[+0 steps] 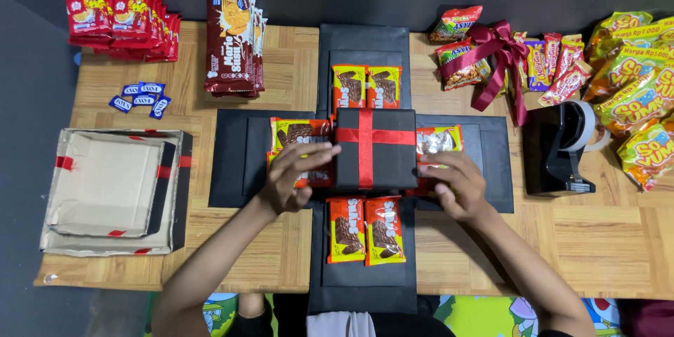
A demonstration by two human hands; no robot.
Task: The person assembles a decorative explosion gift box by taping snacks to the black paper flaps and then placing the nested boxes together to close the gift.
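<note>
While your two hands met at the centre of the table (604, 239), each grip was spread rather than pinched: your left hand (293, 177) lay with its fingers fanned against the left side of the small black box (375, 158), fingertips reaching its top edge, and your right hand (455, 184) cupped the lower right corner with fingers curled under the side. The box — tied with a red ribbon cross (366, 142) — sat in the middle of a black cross-shaped base (491, 168) whose four flaps lay flat on the wood.

On those flaps were wafer packets: a pair on the far flap (366, 86), a pair on the near flap (365, 229), some on the left flap (300, 132) partly under your left hand, and one on the right flap (441, 140) just beyond your right fingers.

Farther out, a flattened cardboard lid (112, 189) with red tape marks lay at the left edge. Behind it were small blue sachets (140, 96), a stack of red biscuit packs (123, 20) and a stack of brown biscuit packs (234, 42). To the right stood a black tape dispenser (558, 151), touching nothing you held — behind it a dark red ribbon bow (497, 56) lay over mixed snack packets (554, 63), with yellow snack bags (635, 91) heaped at the far right.
</note>
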